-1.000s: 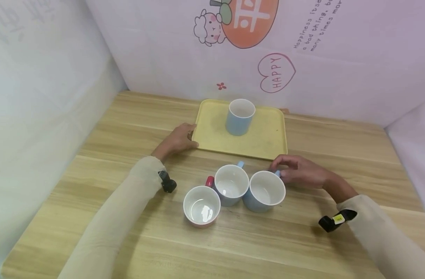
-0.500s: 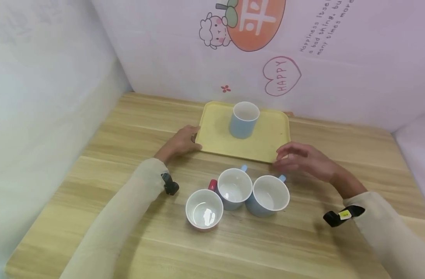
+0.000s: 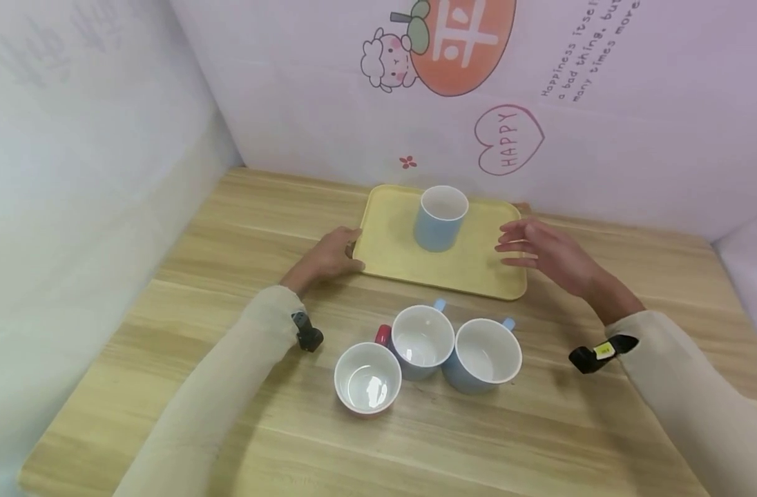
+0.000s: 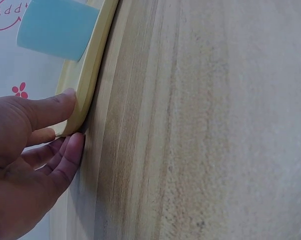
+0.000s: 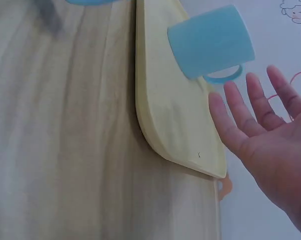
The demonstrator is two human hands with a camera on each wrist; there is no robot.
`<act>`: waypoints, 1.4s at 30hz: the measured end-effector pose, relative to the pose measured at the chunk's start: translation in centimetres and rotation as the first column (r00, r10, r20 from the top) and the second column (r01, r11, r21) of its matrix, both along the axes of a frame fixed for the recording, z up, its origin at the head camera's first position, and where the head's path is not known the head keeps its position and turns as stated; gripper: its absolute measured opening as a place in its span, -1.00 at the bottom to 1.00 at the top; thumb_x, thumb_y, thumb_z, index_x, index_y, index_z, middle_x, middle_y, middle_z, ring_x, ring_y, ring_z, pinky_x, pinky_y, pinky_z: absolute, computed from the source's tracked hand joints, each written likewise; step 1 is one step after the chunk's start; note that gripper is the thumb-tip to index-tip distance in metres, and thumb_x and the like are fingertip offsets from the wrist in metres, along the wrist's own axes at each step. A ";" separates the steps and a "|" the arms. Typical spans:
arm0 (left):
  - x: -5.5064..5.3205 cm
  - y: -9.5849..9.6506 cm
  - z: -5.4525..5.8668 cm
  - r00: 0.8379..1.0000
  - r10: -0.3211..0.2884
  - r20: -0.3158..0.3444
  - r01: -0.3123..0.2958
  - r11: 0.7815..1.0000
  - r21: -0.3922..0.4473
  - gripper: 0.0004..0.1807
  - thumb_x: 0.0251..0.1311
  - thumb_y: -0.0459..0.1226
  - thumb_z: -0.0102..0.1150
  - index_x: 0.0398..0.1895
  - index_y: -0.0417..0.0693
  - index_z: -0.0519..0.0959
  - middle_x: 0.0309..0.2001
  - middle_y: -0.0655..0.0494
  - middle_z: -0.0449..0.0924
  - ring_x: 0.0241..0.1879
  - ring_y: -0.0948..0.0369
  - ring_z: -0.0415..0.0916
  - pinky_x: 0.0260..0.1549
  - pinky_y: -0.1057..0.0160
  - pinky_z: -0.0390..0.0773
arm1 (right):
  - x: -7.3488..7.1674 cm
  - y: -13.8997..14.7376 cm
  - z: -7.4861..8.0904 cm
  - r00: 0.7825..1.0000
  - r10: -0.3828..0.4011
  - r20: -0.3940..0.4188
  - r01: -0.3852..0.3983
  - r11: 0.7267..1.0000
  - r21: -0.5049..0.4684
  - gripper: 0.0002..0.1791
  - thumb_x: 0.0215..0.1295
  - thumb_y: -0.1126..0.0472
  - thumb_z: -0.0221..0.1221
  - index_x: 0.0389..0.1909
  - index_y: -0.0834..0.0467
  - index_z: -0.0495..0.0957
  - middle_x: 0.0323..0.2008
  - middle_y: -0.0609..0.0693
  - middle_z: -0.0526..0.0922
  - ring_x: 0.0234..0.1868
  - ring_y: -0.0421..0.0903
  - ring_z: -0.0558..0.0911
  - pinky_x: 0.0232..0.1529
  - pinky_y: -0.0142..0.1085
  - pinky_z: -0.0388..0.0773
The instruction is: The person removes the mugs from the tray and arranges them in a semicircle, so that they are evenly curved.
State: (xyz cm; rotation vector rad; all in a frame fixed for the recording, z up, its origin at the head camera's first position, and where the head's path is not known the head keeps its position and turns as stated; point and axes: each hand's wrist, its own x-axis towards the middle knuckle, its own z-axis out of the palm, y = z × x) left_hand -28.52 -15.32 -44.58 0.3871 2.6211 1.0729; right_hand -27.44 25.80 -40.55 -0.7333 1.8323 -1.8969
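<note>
My left hand (image 3: 333, 252) grips the left end of a yellow tray (image 3: 385, 255). In the left wrist view the thumb lies on the tray's rim (image 4: 93, 75) and the other fingers bend round its corner. A light blue mug (image 3: 439, 224) stands upright on the tray; its handle (image 5: 225, 75) shows in the right wrist view. Over the tray's right end hovers my right hand (image 3: 555, 254), fingers spread and holding nothing. In front of the tray stand two more blue mugs (image 3: 422, 338) (image 3: 478, 362) and a mug with a red handle (image 3: 383, 335).
The wooden table (image 3: 478, 449) carries everything. Behind the tray rises a white printed backdrop (image 3: 304, 103), close to the tray's far edge. A white sheet (image 3: 74, 207) hangs along the left side. The three front mugs stand close together.
My right hand has left the handle of the rightmost front mug and moved away to above the tray's right end. My left hand stays at the tray. The head view has shifted slightly.
</note>
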 end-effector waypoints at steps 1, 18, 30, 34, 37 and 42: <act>0.0 0.0 0.0 1.000 -0.001 0.000 0.001 1.000 0.003 -0.12 0.16 -0.37 0.36 0.50 -0.34 0.13 0.38 -0.30 0.23 0.00 -0.04 0.52 0.00 0.15 0.57 | -0.3 -0.1 0.0 1.000 -0.024 0.013 0.024 1.000 0.018 -0.60 0.65 0.22 -0.28 0.24 0.26 0.43 0.06 0.07 0.56 0.14 0.00 0.56 0.13 -0.18 0.56; 0.1 -0.1 -0.3 1.000 -0.007 -0.012 0.007 1.000 -0.004 -0.11 0.14 -0.39 0.38 0.50 -0.34 0.14 0.37 -0.32 0.24 -0.03 -0.05 0.54 -0.01 0.13 0.58 | -4.0 -2.1 0.0 0.968 -0.227 0.106 0.213 0.968 0.131 -0.55 0.61 0.00 -0.14 0.30 0.19 0.33 0.23 0.11 0.32 0.29 0.17 0.34 0.13 -0.12 0.56; 0.0 0.1 -0.3 1.000 -0.013 -0.010 0.013 1.000 0.007 -0.10 0.15 -0.38 0.36 0.50 -0.38 0.10 0.40 -0.32 0.19 0.02 -0.05 0.56 0.00 0.16 0.58 | -6.6 -4.1 -1.3 0.947 -0.252 0.200 0.240 0.967 0.084 -0.44 0.60 -0.01 -0.10 0.43 0.24 0.17 0.30 0.27 0.18 0.35 0.28 0.24 0.26 0.07 0.41; 0.0 0.1 -0.3 1.000 -0.009 -0.010 0.009 1.000 -0.003 -0.10 0.15 -0.37 0.37 0.50 -0.35 0.11 0.40 -0.30 0.21 0.03 -0.05 0.56 0.03 0.14 0.57 | -7.3 -4.5 -1.5 0.942 -0.245 0.228 0.238 0.970 0.057 -0.46 0.59 0.03 -0.07 0.42 0.21 0.18 0.21 0.17 0.28 0.24 0.14 0.40 0.24 0.05 0.44; 0.0 0.0 -0.2 1.000 -0.008 -0.009 0.008 1.000 -0.009 -0.10 0.15 -0.37 0.37 0.50 -0.35 0.11 0.40 -0.30 0.21 0.02 -0.05 0.56 0.03 0.14 0.57 | -7.9 -4.9 -1.7 0.942 -0.239 0.236 0.234 0.971 0.050 -0.47 0.60 0.08 -0.09 0.45 0.21 0.14 0.16 0.11 0.34 0.15 0.06 0.50 0.24 0.07 0.43; 0.1 0.2 0.0 1.000 -0.005 -0.002 0.005 1.000 -0.012 -0.11 0.15 -0.38 0.37 0.50 -0.35 0.11 0.41 -0.29 0.19 0.02 -0.04 0.55 0.01 0.15 0.58 | -8.5 -5.2 -1.8 0.949 -0.193 0.251 0.197 0.980 0.008 -0.54 0.61 0.15 -0.12 0.42 0.18 0.17 0.14 0.11 0.37 0.11 0.07 0.54 0.24 0.11 0.42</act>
